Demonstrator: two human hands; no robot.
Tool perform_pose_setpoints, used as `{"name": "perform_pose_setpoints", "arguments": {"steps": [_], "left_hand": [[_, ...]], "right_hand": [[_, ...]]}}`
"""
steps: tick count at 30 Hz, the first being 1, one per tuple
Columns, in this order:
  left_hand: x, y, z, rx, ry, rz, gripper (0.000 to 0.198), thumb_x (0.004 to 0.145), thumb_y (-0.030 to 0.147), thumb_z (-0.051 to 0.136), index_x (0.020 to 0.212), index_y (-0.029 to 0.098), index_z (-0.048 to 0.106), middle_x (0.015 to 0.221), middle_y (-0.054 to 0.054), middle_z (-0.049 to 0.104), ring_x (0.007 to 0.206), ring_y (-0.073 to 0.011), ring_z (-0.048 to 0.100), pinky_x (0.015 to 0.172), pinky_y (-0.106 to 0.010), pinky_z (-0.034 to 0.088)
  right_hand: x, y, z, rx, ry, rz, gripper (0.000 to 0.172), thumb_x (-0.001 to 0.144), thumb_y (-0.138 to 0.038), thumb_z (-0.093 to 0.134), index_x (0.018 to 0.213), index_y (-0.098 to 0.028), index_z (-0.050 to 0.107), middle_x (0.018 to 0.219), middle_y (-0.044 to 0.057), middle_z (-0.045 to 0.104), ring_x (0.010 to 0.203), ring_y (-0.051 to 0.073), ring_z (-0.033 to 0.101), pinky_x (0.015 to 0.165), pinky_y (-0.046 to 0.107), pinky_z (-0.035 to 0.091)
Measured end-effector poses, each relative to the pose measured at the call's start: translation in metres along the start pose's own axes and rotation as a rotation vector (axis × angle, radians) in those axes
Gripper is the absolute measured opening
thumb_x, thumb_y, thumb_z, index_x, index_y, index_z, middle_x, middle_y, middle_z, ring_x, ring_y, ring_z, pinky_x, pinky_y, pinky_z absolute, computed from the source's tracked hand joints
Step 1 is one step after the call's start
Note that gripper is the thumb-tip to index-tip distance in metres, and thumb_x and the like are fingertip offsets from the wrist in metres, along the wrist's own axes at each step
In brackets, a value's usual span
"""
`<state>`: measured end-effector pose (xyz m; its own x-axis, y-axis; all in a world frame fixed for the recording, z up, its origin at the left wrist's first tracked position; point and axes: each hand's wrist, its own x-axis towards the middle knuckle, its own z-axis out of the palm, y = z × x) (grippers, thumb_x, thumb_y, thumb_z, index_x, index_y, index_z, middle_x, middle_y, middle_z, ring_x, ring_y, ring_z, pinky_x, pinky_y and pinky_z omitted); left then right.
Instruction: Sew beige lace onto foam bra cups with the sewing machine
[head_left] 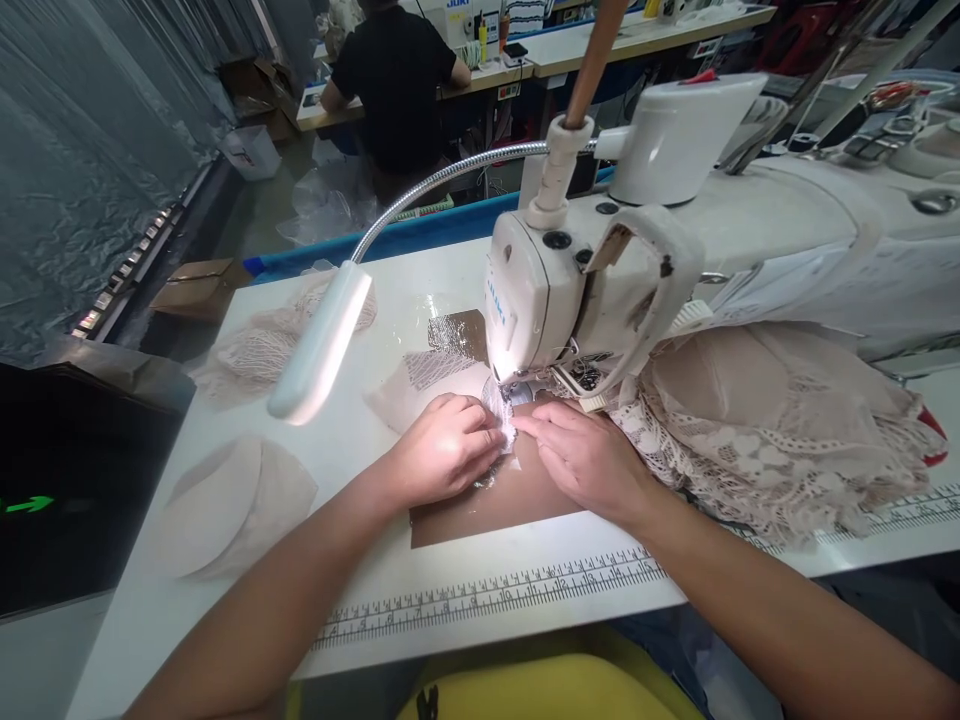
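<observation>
A pale beige cup-shaped fabric piece (390,393) with white lace (498,412) along its edge lies under the needle of a white sewing machine (529,290). Just in front of the needle, my left hand (454,447) has its fingers curled and pressed onto the lace from the left. My right hand (581,455) pinches at the lace's right edge, index finger stretched toward the needle and the other fingers bent. Both hands rest over a brown sheet (487,522) on the table. The fingertips' undersides are hidden.
Loose beige cups (232,510) and mesh pieces (259,350) lie at left. A lamp (322,345) on a bent metal neck hangs over the table. Beige lace garments (765,430) are heaped at right. A printed ruler (495,598) follows the front edge. A person (390,90) sits beyond.
</observation>
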<state>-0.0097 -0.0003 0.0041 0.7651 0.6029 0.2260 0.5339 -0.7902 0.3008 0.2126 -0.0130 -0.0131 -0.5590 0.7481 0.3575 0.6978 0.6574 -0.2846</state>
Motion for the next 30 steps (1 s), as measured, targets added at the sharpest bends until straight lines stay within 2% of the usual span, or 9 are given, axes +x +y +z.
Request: {"name": "perform_pose_setpoints", "arguments": {"steps": [6, 13, 21, 26, 30], "left_hand": [[0.007, -0.001, 0.005, 0.028, 0.008, -0.041, 0.032, 0.096, 0.030, 0.041, 0.114, 0.016, 0.062, 0.113, -0.013, 0.064, 0.098, -0.0218, 0.055, 0.084, -0.037, 0.046], [0.007, -0.003, 0.012, 0.128, -0.038, -0.076, 0.034, 0.096, 0.027, 0.040, 0.120, 0.016, 0.059, 0.127, -0.012, 0.059, 0.101, -0.0250, 0.052, 0.088, -0.041, 0.044], [0.007, -0.005, 0.008, 0.157, 0.000, -0.069, 0.035, 0.095, 0.029, 0.040, 0.122, 0.014, 0.057, 0.128, -0.013, 0.057, 0.106, -0.0268, 0.052, 0.089, -0.043, 0.042], [0.002, 0.000, 0.000, 0.041, -0.032, 0.003, 0.032, 0.094, 0.032, 0.042, 0.112, 0.018, 0.064, 0.122, -0.011, 0.061, 0.107, -0.0250, 0.053, 0.092, -0.042, 0.039], [0.001, 0.004, -0.001, -0.044, -0.037, 0.047, 0.026, 0.092, 0.031, 0.047, 0.103, 0.019, 0.067, 0.115, -0.009, 0.064, 0.103, -0.0221, 0.055, 0.093, -0.040, 0.039]], "right_hand": [[0.002, -0.004, -0.001, -0.088, -0.123, -0.045, 0.030, 0.088, -0.011, 0.042, 0.098, -0.018, 0.069, 0.079, 0.005, 0.059, 0.072, 0.016, 0.044, 0.070, 0.029, 0.033], [0.000, -0.007, -0.002, -0.120, -0.150, -0.056, 0.030, 0.086, -0.010, 0.042, 0.100, -0.019, 0.067, 0.077, 0.004, 0.057, 0.073, 0.017, 0.042, 0.070, 0.030, 0.030], [0.008, -0.004, 0.000, -0.201, -0.132, 0.024, 0.035, 0.085, -0.009, 0.044, 0.112, -0.018, 0.066, 0.083, 0.005, 0.063, 0.077, 0.018, 0.049, 0.064, 0.029, 0.032], [0.009, -0.001, 0.002, -0.167, -0.066, 0.090, 0.037, 0.083, -0.008, 0.045, 0.112, -0.016, 0.066, 0.087, 0.005, 0.065, 0.071, 0.017, 0.050, 0.063, 0.028, 0.034], [0.007, 0.000, 0.002, -0.115, -0.044, 0.082, 0.037, 0.083, -0.007, 0.044, 0.113, -0.015, 0.065, 0.094, 0.006, 0.066, 0.076, 0.017, 0.052, 0.066, 0.028, 0.036]]}}
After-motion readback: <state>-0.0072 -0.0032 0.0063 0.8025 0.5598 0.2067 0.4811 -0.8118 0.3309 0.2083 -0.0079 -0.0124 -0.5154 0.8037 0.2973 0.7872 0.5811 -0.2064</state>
